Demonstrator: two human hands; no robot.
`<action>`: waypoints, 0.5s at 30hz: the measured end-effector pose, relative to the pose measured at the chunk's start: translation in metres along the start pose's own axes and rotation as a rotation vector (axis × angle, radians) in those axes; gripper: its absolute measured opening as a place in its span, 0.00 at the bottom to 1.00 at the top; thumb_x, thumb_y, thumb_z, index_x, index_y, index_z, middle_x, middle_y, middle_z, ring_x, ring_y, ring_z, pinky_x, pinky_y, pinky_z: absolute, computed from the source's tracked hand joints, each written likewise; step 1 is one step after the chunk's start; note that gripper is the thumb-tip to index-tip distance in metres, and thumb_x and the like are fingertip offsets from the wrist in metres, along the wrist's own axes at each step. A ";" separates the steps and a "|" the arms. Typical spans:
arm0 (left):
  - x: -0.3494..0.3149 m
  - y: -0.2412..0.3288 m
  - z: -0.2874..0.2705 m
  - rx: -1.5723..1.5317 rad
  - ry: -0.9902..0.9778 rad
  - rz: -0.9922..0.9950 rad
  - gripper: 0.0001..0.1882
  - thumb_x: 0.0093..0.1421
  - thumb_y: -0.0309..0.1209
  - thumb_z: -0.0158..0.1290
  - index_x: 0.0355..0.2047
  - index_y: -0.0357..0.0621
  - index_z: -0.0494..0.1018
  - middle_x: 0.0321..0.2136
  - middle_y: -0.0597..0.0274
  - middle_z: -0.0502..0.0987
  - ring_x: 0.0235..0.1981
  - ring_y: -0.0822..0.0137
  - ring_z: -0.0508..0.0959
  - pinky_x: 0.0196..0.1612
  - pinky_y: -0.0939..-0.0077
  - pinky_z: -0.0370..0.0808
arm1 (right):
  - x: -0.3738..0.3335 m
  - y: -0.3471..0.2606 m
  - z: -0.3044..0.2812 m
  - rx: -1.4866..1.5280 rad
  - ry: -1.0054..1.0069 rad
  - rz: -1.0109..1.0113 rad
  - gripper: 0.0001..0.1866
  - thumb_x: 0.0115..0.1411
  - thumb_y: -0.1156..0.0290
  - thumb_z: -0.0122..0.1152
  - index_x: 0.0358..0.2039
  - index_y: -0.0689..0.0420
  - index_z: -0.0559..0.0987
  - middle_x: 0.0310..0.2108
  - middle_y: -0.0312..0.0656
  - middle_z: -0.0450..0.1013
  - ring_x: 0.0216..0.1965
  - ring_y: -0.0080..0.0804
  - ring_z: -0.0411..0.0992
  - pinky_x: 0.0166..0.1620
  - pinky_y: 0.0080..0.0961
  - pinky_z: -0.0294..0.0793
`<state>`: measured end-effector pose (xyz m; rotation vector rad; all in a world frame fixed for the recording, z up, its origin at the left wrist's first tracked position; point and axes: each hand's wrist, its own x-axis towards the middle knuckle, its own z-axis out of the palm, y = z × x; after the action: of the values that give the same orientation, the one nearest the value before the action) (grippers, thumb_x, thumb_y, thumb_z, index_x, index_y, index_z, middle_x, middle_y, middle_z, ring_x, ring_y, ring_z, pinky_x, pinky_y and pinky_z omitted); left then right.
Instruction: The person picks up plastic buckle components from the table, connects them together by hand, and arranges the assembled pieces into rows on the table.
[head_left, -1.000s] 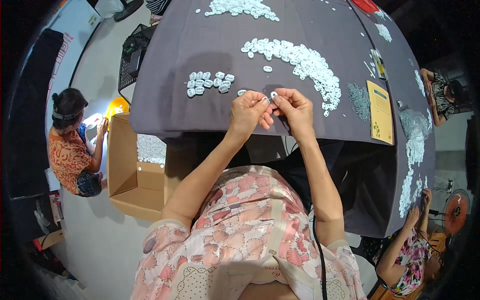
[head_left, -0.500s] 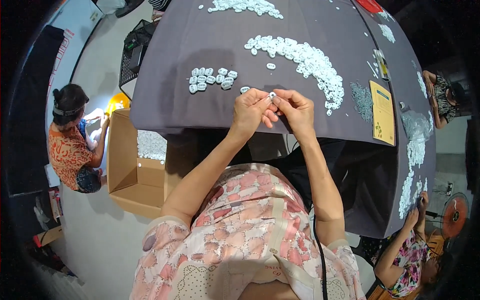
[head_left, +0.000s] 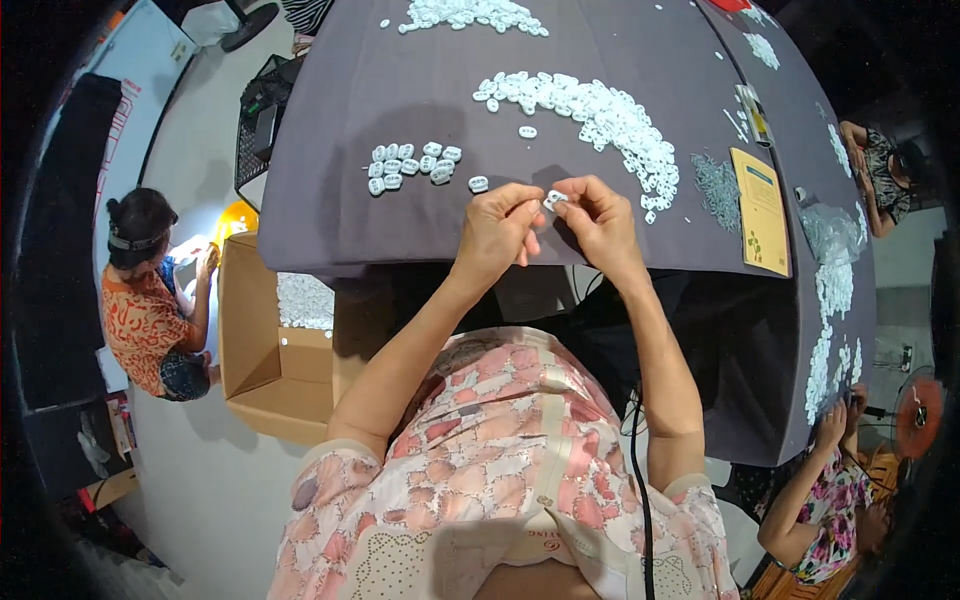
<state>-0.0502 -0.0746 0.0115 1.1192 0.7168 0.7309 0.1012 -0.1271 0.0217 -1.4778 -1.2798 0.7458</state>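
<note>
My right hand (head_left: pixel 603 225) pinches a small white oval plastic piece with dark holes (head_left: pixel 552 200) over the table's near edge. Close beside it, my left hand (head_left: pixel 495 230) has its thumb and forefinger pressed together; what they hold, if anything, is too small to name. A single white piece (head_left: pixel 478 184) lies on the cloth just beyond my left hand. Further left sits a group of similar pieces (head_left: pixel 412 168). A long curved heap of white pieces (head_left: pixel 612 120) spreads beyond my right hand, with one loose piece (head_left: pixel 528 132) near it.
Small grey metal-looking bits (head_left: pixel 717 190) lie beside a yellow booklet (head_left: pixel 762 212) on the dark tablecloth (head_left: pixel 330 110). A cardboard box (head_left: pixel 250 330) holding white pieces stands at the left, near a crouching person (head_left: pixel 150 310). Two more people sit along the right side.
My hands have drawn slightly apart. The white piece between them now rests in my right hand's fingers, more of it showing. The whole view has shifted slightly.
</note>
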 end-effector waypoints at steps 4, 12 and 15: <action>0.002 0.005 0.011 0.218 0.058 0.086 0.10 0.58 0.24 0.48 0.38 0.30 0.73 0.21 0.62 0.74 0.14 0.78 0.71 0.12 0.86 0.66 | -0.004 0.000 -0.012 -0.292 -0.038 -0.138 0.08 0.50 0.81 0.56 0.33 0.62 0.75 0.21 0.41 0.71 0.22 0.28 0.69 0.27 0.23 0.67; 0.008 -0.006 0.016 0.427 0.008 0.202 0.07 0.57 0.23 0.49 0.34 0.32 0.73 0.21 0.63 0.72 0.13 0.78 0.70 0.12 0.83 0.66 | -0.009 0.012 -0.009 -0.411 0.016 -0.435 0.08 0.47 0.84 0.56 0.30 0.62 0.74 0.23 0.42 0.70 0.25 0.39 0.70 0.28 0.29 0.68; 0.012 -0.018 0.013 0.592 0.036 0.412 0.05 0.56 0.22 0.50 0.32 0.33 0.72 0.23 0.59 0.72 0.14 0.72 0.71 0.15 0.78 0.67 | -0.011 0.016 -0.007 -0.365 0.031 -0.450 0.09 0.46 0.86 0.56 0.30 0.62 0.75 0.24 0.42 0.71 0.27 0.38 0.70 0.30 0.28 0.69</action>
<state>-0.0298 -0.0761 -0.0037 1.8331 0.7650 0.9141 0.1108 -0.1386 0.0070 -1.3944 -1.7105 0.1974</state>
